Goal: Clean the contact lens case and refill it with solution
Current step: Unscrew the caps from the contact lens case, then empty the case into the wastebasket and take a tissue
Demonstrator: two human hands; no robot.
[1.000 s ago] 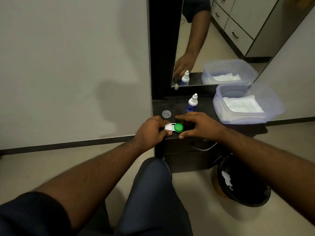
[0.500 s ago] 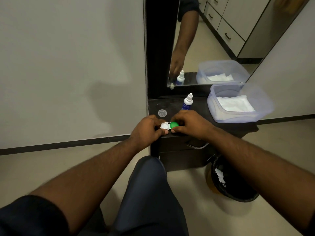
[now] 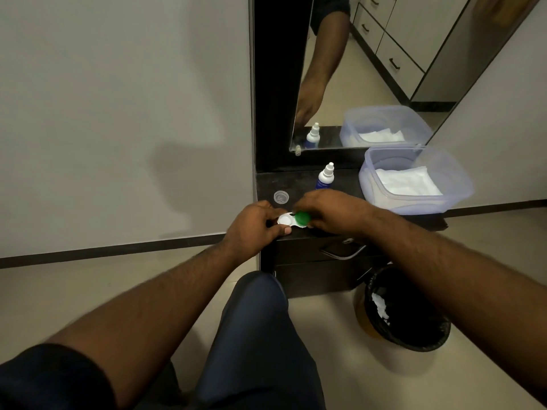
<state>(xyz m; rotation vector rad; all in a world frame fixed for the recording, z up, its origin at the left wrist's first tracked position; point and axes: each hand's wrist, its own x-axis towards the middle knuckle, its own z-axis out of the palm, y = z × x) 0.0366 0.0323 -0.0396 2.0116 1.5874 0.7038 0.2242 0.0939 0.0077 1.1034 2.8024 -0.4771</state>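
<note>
Contact lens case: near edge of the dark cabinet top, between both hands; white cap on its left well, green cap on its right.
Left hand: fingers curled round the white end of the case, thumb under it, steadying it.
Right hand: fingers pinched over the green cap; a second ago they lay flatter across it, so a twist appears begun.
Change: green cap more hidden under the fingers than before; case in much the same spot.
Bearing on task: judged an early step, the caps not yet off, no cleaning or refilling done.
Solution bottle: upright, just beyond the right hand, untouched.
Clear small cap: lying far-left of the case.
Tissue tub: far right, white tissues inside.
Bin: floor, near right.
</note>
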